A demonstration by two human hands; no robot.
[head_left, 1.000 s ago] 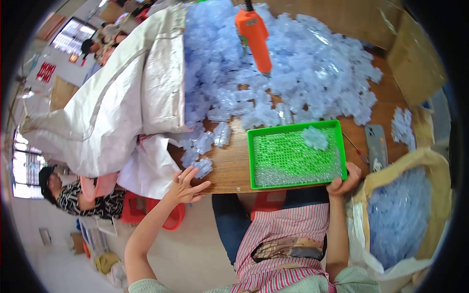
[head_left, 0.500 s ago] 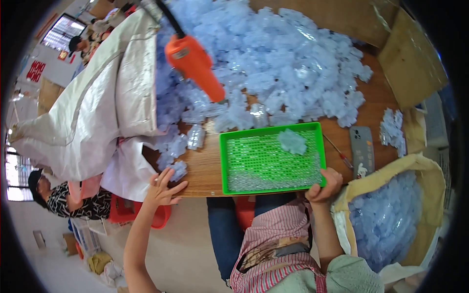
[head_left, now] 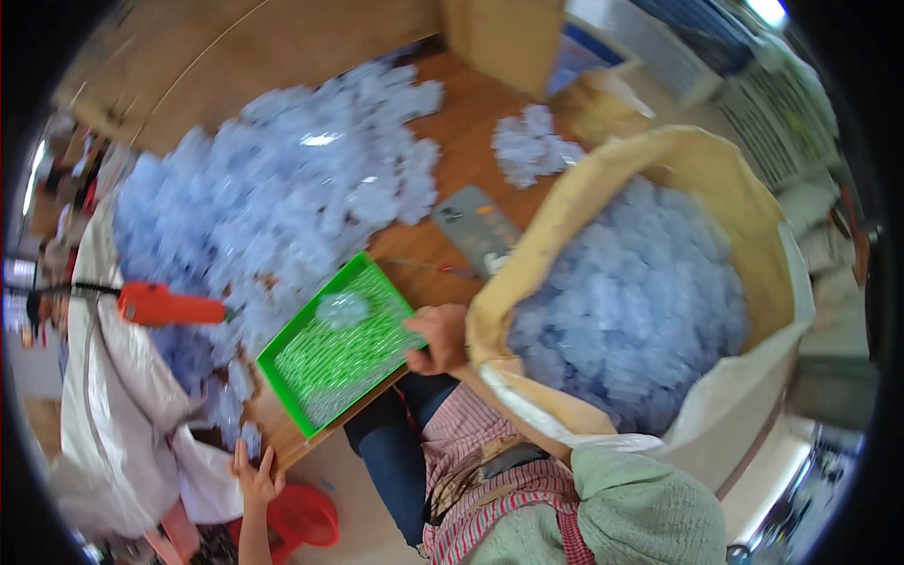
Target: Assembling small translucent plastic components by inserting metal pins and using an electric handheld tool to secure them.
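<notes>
My right hand (head_left: 441,339) is closed on the right edge of a green plastic tray (head_left: 285,384). Small shiny metal pieces (head_left: 330,400) fill the tray, lying in rows and bunched toward its near side. On them rests one pale blue, translucent plastic piece (head_left: 342,311). My left hand (head_left: 256,480) is at the near table edge with fingers spread, close to another small translucent piece (head_left: 250,439); whether they touch, I cannot tell. An orange-red electric screwdriver (head_left: 169,304) hangs on a black cord to the left of the tray.
A big heap of pale blue plastic pieces (head_left: 282,188) covers the far table. A grey phone (head_left: 471,221), thin screwdriver (head_left: 447,269) and small pile (head_left: 529,146) lie to the right. An open sack (head_left: 546,254) of similar pieces stands at right; white sacking (head_left: 104,377) at left.
The view has swung to the right, so the tray and heap appear tilted and farther left, and the sack shows in full. Both hands keep nearly the same places at tray and table edge.
</notes>
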